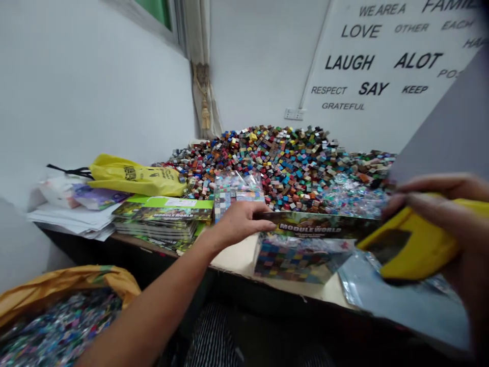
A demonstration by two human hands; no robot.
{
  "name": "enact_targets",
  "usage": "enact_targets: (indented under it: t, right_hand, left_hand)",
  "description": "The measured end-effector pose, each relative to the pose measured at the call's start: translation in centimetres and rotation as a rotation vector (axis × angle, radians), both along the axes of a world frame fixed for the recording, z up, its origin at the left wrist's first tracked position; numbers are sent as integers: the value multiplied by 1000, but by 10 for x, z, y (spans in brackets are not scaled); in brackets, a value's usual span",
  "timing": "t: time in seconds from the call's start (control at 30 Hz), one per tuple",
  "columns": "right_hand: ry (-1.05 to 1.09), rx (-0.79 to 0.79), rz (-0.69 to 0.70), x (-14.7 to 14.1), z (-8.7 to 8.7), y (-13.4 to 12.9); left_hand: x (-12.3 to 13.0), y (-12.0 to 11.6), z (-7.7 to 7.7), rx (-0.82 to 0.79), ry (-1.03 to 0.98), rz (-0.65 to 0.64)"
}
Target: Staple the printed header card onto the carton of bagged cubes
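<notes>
Nearest, the left forearm reaches up from the lower left, past an orange bag (124, 283) full of small colourful pieces. The right hand (468, 234), raised at the right edge, wraps around a yellow stapler (431, 250), thumb along its upper side, nose pointing left at the right part of a MODULE WORLD header card (309, 228) (whether they touch, I cannot tell). The left hand (244, 221), palm down, pinches the card's left end, thumb on the front. Beneath the card, a clear bag of bricks (294, 262) sits at the front of the table (239, 255). Stacked header cards (160, 232) lie left of it; farther back rises a brick heap (275, 158) against the wall.
</notes>
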State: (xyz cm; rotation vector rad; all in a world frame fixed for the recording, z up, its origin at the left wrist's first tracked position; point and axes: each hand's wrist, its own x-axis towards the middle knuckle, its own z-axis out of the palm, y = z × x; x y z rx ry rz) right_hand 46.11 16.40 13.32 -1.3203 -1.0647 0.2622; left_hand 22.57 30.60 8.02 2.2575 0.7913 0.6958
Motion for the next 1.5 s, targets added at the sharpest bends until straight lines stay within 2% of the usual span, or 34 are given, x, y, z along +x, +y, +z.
enact_targets:
  t: [0.1,0.17,0.27,0.33,0.4,0.53,0.63,0.8,1.0,1.1,1.2,1.3,1.37,1.43,1.5]
  right_hand:
    - [-217,-409,92,12,-38,-15]
    - [-447,-505,191,11,-68,-14]
    - [-707,-607,227,1,-102,-7]
    - [-798,-652,198,-6,-111,-3]
    - [-818,-679,201,-11,-112,-1]
    - [-763,-800,300,-10,-105,-1]
    - [-722,-844,334,-8,-103,-2]
    - [-764,-835,333,-5,-109,-2]
    - [-798,-894,357,-8,-104,-3]
    - [-788,-891,362,-11,-100,-1]
    - [-780,-868,356,-11,-104,2]
    - [-718,-784,361,-5,-116,4]
    - [-558,-650,377,3,-121,2]
    - [-311,-493,352,11,-116,-2]
    - [-32,-299,244,18,-100,-9]
  left_hand:
    - [28,-8,35,311,368,21]
    - [53,-13,48,459,574,12]
    - [83,-11,50,534,729,-30]
    - [92,-6,45,556,749,-66]
    - [94,-2,40,603,736,-94]
    - [92,-1,36,698,721,-85]
    - [90,-5,43,673,781,-99]
    - [81,-4,57,507,826,-245]
    - [78,-3,58,593,800,-294]
    - [85,-5,58,555,829,-260]
    - [97,-8,54,575,833,-133]
    - [107,-13,44,599,799,-24]
    - [110,-16,39,611,787,16]
    - [110,-17,37,627,774,33]
    - [108,-18,37,633,760,19]
